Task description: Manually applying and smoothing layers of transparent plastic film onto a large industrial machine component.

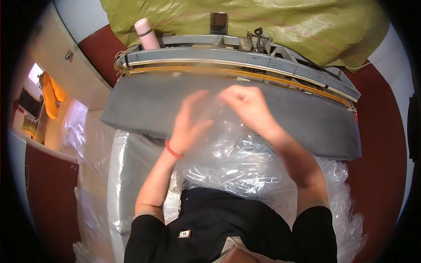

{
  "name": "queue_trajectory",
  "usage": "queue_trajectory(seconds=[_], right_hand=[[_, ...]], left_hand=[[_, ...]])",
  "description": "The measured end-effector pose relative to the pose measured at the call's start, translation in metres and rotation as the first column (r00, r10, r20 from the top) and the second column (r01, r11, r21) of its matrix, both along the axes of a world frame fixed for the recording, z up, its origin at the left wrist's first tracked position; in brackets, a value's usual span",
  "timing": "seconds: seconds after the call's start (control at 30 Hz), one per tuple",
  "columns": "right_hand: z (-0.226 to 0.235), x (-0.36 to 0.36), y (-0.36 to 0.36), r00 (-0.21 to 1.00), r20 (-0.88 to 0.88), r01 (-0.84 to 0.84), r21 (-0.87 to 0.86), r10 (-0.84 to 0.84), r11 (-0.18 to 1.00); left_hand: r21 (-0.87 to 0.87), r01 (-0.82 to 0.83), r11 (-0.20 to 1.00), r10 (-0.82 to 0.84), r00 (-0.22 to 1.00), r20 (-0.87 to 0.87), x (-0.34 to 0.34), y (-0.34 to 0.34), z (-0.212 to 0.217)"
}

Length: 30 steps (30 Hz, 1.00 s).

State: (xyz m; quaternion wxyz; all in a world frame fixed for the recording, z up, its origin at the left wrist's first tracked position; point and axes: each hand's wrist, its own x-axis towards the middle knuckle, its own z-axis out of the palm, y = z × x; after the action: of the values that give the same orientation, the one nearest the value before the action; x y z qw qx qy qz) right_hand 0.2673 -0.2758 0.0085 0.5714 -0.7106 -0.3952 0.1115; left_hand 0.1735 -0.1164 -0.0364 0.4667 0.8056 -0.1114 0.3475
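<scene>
Both hands are raised over a long grey padded surface [144, 98], smeared by motion. My left hand [188, 120], with a red bead bracelet [173, 150] at its wrist, has its fingers and thumb apart. My right hand [249, 105] is closed, its fingers curled into a pinch. A hazy upper part of clear plastic film [237, 164] reaches up between the hands to the right fingertips. Lower down, this film lies crumpled and shiny between my forearms, against my body. What exactly sits inside the right pinch is blurred.
Behind the padded surface runs a grey metal frame [193, 56] with a yellow strip. A pink bottle [147, 35] and a black metal clamp [258, 39] are on it. Olive-green sheeting [280, 22] covers the back. More plastic film [344, 206] hangs at right; a door [72, 57] stands left.
</scene>
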Motion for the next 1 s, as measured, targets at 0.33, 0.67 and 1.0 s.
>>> queue_trajectory(seconds=[0.33,0.67,1.0], right_hand=[[0.007,0.139,-0.206,0.602,0.059,0.737,0.341,-0.796,0.583],[-0.126,0.184,-0.398,0.544,0.16,0.774,0.284,-0.824,0.566],[-0.148,0.134,-0.511,0.213,0.506,0.916,-0.401,-0.836,-0.009]], left_hand=[[0.244,0.513,0.823,0.128,0.251,-0.959,-0.153,0.163,-0.146],[0.05,-0.909,0.415,0.887,0.416,0.199,-0.065,0.222,0.036],[0.7,-0.549,0.457,0.862,0.079,-0.5,-0.013,0.35,-0.098]])
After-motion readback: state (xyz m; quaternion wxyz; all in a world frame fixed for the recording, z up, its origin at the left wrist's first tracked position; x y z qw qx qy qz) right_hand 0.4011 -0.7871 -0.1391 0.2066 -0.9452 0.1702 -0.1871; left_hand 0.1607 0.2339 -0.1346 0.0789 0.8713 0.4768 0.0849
